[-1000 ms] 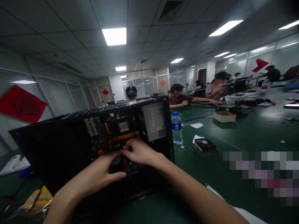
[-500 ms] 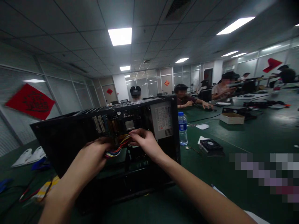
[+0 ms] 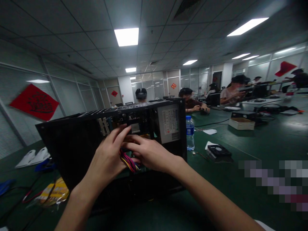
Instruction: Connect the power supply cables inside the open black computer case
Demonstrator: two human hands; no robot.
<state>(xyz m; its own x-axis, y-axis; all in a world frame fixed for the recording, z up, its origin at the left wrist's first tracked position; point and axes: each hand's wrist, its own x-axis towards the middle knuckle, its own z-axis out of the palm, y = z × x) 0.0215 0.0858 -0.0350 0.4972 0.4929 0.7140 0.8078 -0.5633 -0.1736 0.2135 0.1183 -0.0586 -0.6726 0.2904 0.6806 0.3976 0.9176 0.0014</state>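
A black computer case point(image 3: 62, 144) stands open-sided in front of me, with circuit board parts and a silver power supply point(image 3: 168, 123) inside. My left hand point(image 3: 108, 152) reaches into the opening, its fingers curled around a bundle of coloured cables point(image 3: 130, 162). From the other side, my right hand point(image 3: 155, 154) closes on the same bundle, its fingers touching those of the left. Yellow, pink and dark wires hang in a loop below the hands. The fingertips and cable ends are partly hidden.
Right of the case stands a water bottle point(image 3: 190, 133), with a black hard drive point(image 3: 218, 150) and a shallow box point(image 3: 241, 124) beyond. A yellow packet point(image 3: 54, 191) and loose cables lie at left. Co-workers sit farther back, one person point(image 3: 193, 102) across the table.
My left hand has moved right and up toward my right hand, and the two now meet at the cables. The bundle has shifted right. The view has turned slightly left.
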